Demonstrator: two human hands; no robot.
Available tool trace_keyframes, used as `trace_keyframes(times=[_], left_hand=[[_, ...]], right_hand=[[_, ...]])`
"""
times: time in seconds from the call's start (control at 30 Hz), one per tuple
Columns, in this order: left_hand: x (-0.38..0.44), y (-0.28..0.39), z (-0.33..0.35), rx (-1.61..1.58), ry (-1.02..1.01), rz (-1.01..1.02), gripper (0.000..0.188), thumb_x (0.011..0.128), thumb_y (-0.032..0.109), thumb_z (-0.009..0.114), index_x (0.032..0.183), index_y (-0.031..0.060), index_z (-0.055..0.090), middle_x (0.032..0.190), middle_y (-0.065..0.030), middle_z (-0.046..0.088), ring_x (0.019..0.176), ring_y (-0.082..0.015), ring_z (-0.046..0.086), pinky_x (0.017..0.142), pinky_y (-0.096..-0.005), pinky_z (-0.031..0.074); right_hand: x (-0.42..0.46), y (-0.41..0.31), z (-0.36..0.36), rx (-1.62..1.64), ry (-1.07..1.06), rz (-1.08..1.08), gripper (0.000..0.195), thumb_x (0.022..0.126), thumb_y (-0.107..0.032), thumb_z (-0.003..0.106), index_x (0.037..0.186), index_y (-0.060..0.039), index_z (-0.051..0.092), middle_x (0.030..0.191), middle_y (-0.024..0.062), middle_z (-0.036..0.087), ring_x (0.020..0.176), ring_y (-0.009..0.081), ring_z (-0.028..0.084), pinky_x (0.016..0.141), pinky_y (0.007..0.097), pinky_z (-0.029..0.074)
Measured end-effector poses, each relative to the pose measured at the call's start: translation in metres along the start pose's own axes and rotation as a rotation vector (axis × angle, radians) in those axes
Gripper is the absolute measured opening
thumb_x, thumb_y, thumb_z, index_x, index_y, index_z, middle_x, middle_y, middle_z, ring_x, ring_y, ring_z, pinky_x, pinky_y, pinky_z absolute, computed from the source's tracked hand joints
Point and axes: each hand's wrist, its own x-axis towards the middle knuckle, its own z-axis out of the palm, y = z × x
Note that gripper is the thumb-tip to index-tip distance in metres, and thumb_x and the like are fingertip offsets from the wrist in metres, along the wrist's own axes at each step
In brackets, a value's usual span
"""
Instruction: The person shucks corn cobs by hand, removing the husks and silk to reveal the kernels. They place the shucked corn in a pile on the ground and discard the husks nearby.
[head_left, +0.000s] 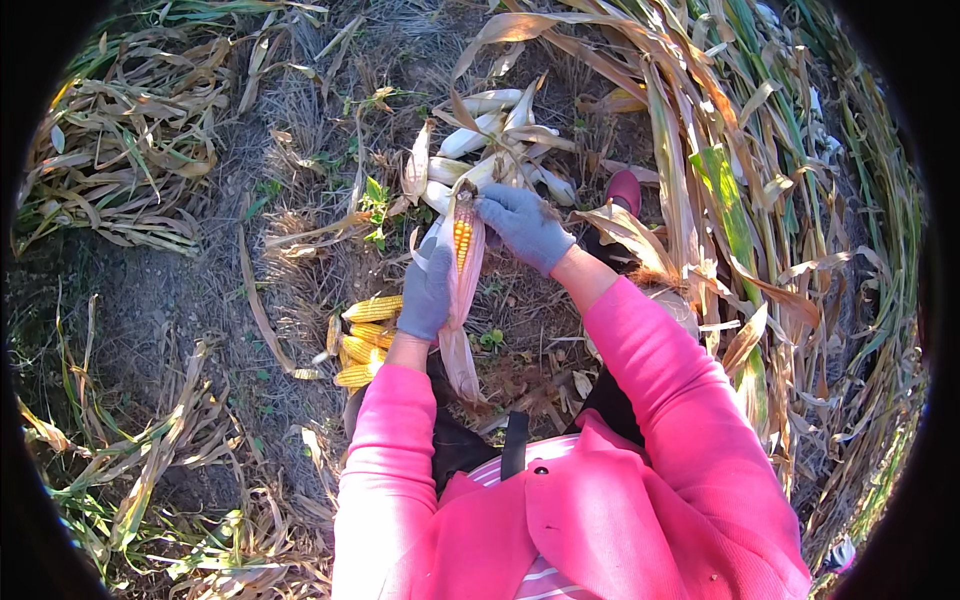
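A partly opened ear of corn (463, 238) points away from me, its yellow kernels showing between pale husk leaves. My left hand (427, 291), in a grey glove, grips its left side. The grey-gloved right hand (523, 225) pinches the husk beside the ear's dark far tip; its thumb and fingertips are partly hidden. Loose husk (461, 360) hangs from the near end toward my lap. Just left of my left wrist lie several bare yellow cobs (367, 351). Beyond both hands is a heap of ears in pale husks (472, 139).
Dry cornstalks and leaves (750, 225) are piled along the right side. More cut stalks lie at the upper left (142, 142) and lower left (172, 465). Stubble and dry soil (292, 202) cover the ground between. A pink shoe (624, 192) shows past my right forearm.
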Motion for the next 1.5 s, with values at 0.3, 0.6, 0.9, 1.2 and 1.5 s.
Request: trace_keyframes(times=[0.3,0.6,0.9,1.2,1.5], left_hand=[[-0.003,0.018,0.001,-0.336,-0.114,-0.238,0.068,0.095,0.056,0.049,0.136,0.0015,0.048,0.127,-0.0087,0.057,0.111,-0.0179,0.056,0.098,-0.0317,0.043],[-0.010,0.015,-0.006,-0.601,-0.233,-0.385,0.068,0.095,0.058,0.048,0.133,0.0017,0.051,0.122,-0.0093,0.061,0.105,-0.0185,0.061,0.092,-0.0330,0.050],[-0.009,0.023,-0.012,-0.403,-0.296,-0.194,0.079,0.090,0.063,0.053,0.136,-0.0022,0.046,0.125,-0.0109,0.059,0.108,-0.0183,0.059,0.096,-0.0322,0.047],[-0.001,0.025,0.004,0.558,0.020,0.119,0.078,0.081,0.047,0.073,0.136,-0.0003,0.045,0.118,-0.0130,0.060,0.106,-0.0193,0.056,0.090,-0.0349,0.046],[0.005,-0.013,0.012,-0.312,0.118,-0.099,0.069,0.095,0.051,0.053,0.139,0.0007,0.038,0.130,-0.0131,0.054,0.120,-0.0245,0.053,0.102,-0.0381,0.043]], right_hand=[[-0.003,0.015,0.004,0.003,0.008,-0.138,0.021,0.094,-0.021,0.050,0.093,-0.0031,0.061,0.071,0.0077,0.058,0.065,0.0190,0.057,0.060,0.0353,0.047],[-0.013,-0.013,0.010,0.309,-0.171,-0.064,0.032,0.102,-0.030,0.039,0.107,-0.0086,0.062,0.082,-0.0037,0.058,0.062,0.0025,0.050,0.053,0.0190,0.040],[-0.016,-0.011,0.014,0.450,-0.125,0.157,0.031,0.101,-0.026,0.044,0.106,-0.0027,0.063,0.089,0.0019,0.062,0.080,0.0077,0.054,0.073,0.0263,0.047],[-0.005,0.003,0.021,0.833,0.235,0.435,0.027,0.101,-0.021,0.042,0.105,-0.0029,0.061,0.095,0.0082,0.064,0.082,0.0175,0.061,0.075,0.0338,0.051],[-0.001,-0.013,0.035,1.100,0.133,0.445,0.019,0.100,-0.027,0.049,0.097,-0.0097,0.055,0.077,0.0027,0.058,0.061,0.0143,0.056,0.053,0.0292,0.047]])
